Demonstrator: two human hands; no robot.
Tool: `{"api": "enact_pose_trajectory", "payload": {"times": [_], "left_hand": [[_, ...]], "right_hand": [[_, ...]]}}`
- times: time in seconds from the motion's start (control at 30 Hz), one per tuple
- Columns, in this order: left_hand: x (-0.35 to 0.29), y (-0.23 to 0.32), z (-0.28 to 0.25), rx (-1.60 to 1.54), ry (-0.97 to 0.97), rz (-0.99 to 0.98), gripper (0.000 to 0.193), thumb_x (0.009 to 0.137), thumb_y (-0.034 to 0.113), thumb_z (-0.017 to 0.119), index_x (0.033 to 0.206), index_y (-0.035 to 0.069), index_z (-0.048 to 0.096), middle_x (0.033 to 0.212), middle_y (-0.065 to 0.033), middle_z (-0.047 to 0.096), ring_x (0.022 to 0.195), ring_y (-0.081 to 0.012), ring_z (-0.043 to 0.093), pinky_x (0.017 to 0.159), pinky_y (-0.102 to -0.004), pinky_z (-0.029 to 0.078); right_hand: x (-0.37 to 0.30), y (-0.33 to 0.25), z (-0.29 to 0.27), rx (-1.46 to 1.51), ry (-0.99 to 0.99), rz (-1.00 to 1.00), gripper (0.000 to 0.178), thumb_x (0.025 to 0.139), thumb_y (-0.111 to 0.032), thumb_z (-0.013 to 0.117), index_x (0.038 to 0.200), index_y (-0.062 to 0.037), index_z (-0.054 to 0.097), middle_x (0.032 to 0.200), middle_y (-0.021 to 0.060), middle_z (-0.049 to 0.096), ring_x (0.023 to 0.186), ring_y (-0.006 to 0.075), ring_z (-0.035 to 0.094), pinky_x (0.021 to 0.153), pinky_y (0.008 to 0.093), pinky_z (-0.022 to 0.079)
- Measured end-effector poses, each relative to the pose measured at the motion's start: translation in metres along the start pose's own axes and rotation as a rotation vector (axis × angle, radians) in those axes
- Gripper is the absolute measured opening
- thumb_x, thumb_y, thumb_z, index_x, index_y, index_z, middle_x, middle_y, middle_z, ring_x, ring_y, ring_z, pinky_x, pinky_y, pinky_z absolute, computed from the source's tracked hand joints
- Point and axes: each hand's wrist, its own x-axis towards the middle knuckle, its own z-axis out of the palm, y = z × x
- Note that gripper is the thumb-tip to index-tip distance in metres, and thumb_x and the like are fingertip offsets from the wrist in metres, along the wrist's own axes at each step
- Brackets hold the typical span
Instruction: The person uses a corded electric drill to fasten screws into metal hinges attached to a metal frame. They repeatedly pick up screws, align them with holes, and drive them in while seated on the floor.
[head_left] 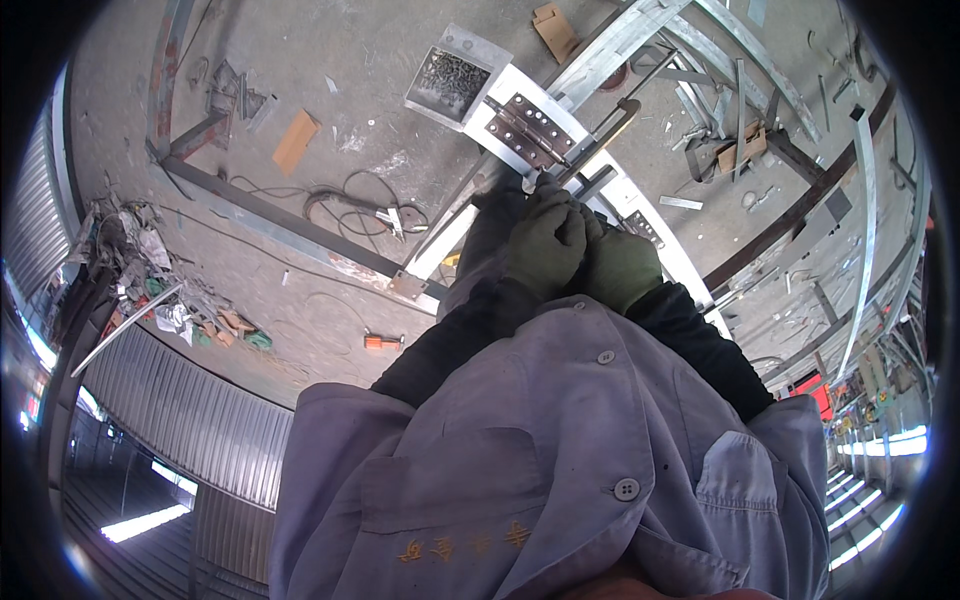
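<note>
Floor [350,110]: bare grey concrete, strewn with scraps, bits of cardboard and a looped black cable [345,205].
Jacket [540,450]: the person's grey-lilac work jacket with buttons fills the lower middle of the view, black sleeves running up from it.
Metal frame [640,40]: long pale steel bars lie across the floor from the top right toward the centre, with more strips and offcuts well apart to the right.
White beam [450,235]: a flat pale bar slants under the hands.
Tray [452,80]: a square metal tray of small dark screws sits just beside the top end of the beam.
Hinges [530,130]: brownish hinge plates lie on the beam, just above the hands.
Left hand [545,245]: in a green glove, fingers curled shut, pressed against the other hand; what it grips cannot be made out.
Right hand [620,265]: green-gloved, also curled shut, touching the left one.
Tool [590,150]: a thin dark rod rises from the gloved fingertips toward the frame.
Orange item [382,342]: small, on the floor at left, well apart.
</note>
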Motion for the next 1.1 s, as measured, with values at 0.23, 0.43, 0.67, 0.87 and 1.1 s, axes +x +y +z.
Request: {"api": "enact_pose_trajectory", "payload": {"times": [0.23, 0.43, 0.67, 0.87, 1.1], "left_hand": [[0.001, 0.002, -0.002, -0.024, 0.029, 0.039, 0.024, 0.103, 0.022, 0.073, 0.108, 0.001, 0.082, 0.119, -0.0168, 0.082, 0.114, -0.0373, 0.078, 0.099, -0.0438, 0.064], [0.001, -0.001, 0.001, -0.039, 0.037, 0.029, 0.024, 0.102, 0.022, 0.073, 0.108, 0.001, 0.082, 0.119, -0.0169, 0.082, 0.114, -0.0368, 0.078, 0.1, -0.0436, 0.064], [0.002, 0.004, -0.004, -0.018, 0.042, 0.09, 0.022, 0.107, 0.017, 0.07, 0.113, -0.001, 0.081, 0.122, -0.0186, 0.081, 0.112, -0.0359, 0.08, 0.097, -0.0407, 0.064], [0.005, 0.005, -0.004, -0.028, 0.052, 0.118, 0.021, 0.107, 0.015, 0.07, 0.111, -0.002, 0.08, 0.12, -0.0189, 0.081, 0.109, -0.0364, 0.08, 0.094, -0.041, 0.064], [0.005, 0.002, 0.0, -0.075, 0.078, 0.067, 0.019, 0.102, 0.018, 0.073, 0.101, 0.0, 0.079, 0.113, -0.0166, 0.081, 0.11, -0.0375, 0.078, 0.095, -0.0449, 0.065]], "right_hand": [[0.004, 0.0, 0.004, 0.021, 0.003, 0.011, 0.107, 0.095, -0.044, 0.074, 0.18, -0.0047, 0.021, 0.116, 0.0261, 0.08, 0.106, 0.0412, 0.081, 0.092, 0.0509, 0.064], [0.002, -0.001, 0.0, -0.011, -0.002, -0.004, 0.104, 0.096, -0.042, 0.073, 0.179, -0.0025, 0.025, 0.117, 0.0253, 0.08, 0.107, 0.0412, 0.08, 0.093, 0.0513, 0.064], [0.005, 0.001, 0.001, -0.023, -0.005, 0.006, 0.101, 0.098, -0.041, 0.072, 0.179, -0.0042, 0.025, 0.12, 0.0243, 0.08, 0.109, 0.0399, 0.08, 0.092, 0.0512, 0.064], [0.007, 0.001, 0.003, -0.031, 0.005, 0.002, 0.101, 0.098, -0.041, 0.072, 0.179, -0.0055, 0.024, 0.119, 0.0232, 0.08, 0.108, 0.0387, 0.081, 0.09, 0.05, 0.065], [0.009, 0.002, 0.001, -0.057, 0.037, -0.028, 0.099, 0.098, -0.041, 0.071, 0.178, -0.004, 0.026, 0.111, 0.0223, 0.081, 0.1, 0.0384, 0.082, 0.085, 0.0515, 0.065]]}}
